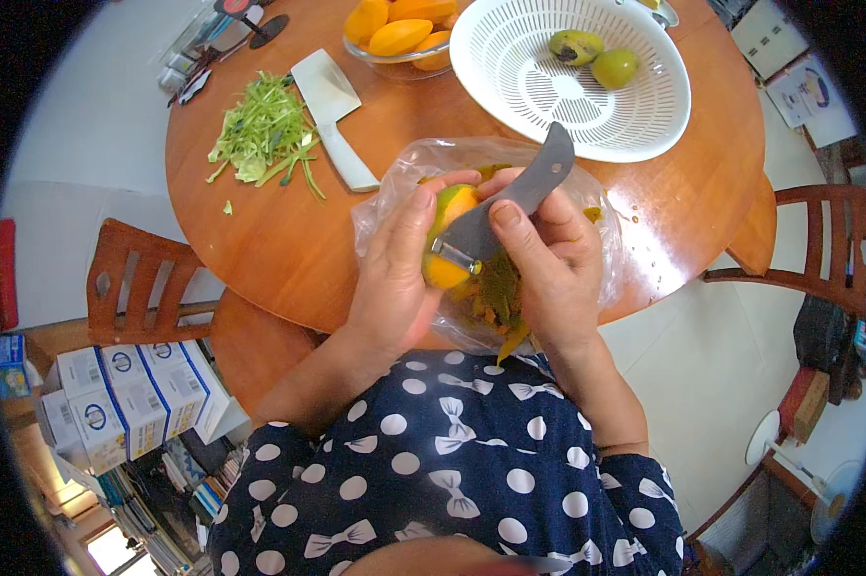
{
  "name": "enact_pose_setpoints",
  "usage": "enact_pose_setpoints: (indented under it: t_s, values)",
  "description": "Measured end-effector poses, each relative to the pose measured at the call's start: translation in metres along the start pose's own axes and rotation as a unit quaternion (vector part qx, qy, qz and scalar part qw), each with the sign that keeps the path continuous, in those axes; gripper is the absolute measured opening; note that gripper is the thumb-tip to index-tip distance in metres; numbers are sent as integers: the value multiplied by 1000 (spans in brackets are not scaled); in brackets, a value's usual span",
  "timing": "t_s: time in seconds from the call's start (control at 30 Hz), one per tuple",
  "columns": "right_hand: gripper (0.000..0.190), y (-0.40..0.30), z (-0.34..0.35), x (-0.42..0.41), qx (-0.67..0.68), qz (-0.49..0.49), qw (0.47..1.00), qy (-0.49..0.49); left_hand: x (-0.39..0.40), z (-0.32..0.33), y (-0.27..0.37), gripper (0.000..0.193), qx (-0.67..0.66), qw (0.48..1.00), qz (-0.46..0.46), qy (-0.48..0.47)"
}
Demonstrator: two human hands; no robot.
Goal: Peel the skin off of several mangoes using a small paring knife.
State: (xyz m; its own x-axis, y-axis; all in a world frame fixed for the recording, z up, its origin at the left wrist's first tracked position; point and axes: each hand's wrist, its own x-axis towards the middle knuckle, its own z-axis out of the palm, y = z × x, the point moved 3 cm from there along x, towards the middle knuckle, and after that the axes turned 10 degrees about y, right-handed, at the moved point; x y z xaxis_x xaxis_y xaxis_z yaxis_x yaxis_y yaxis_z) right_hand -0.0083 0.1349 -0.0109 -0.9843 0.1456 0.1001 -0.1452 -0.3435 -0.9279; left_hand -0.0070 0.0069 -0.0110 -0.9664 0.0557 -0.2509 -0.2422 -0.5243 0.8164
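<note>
My left hand (397,259) holds a partly peeled mango (445,277), green skin still on parts of its orange flesh. In my right hand (548,259) is a grey-handled peeler (533,180), its metal blade lying against the fruit. Under both hands a clear plastic bag (433,155) is spread at the table's near edge, with green and orange peelings (501,288) on it. Beyond the bag, a white plastic colander (569,86) holds two green mangoes (615,68). Several peeled mangoes (400,36) fill a glass bowl (404,66) to its left.
A cleaver (328,93) with a pale handle lies left of the bag, beside a heap of shredded greens (263,126). The round wooden table (274,252) has wooden chairs at its left (145,288) and right (828,245). Water drops dot the tabletop at right.
</note>
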Motion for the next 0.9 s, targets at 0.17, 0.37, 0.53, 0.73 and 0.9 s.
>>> enact_pose_setpoints:
  t_s: [0.17, 0.37, 0.53, 0.73, 0.9]
  values:
    - [18, -6, -11, 9, 49, 19, 994, 99, -2, -1, 3, 46, 21, 999, -30, 13]
    - [19, -9, -20, 4, 63, -46, 986, 147, 5, -5, 6, 45, -52, 994, -80, -48]
    - [18, -1, -12, -4, 56, -24, 989, 136, 11, 0, 2, 42, -138, 979, -145, 47]
    - [17, 7, 5, -18, 35, -5, 994, 101, 14, -2, -12, 34, -155, 983, -70, 72]
    - [16, 14, 3, -19, -18, -84, 991, 97, 10, 7, -12, 35, -160, 981, -15, 113]
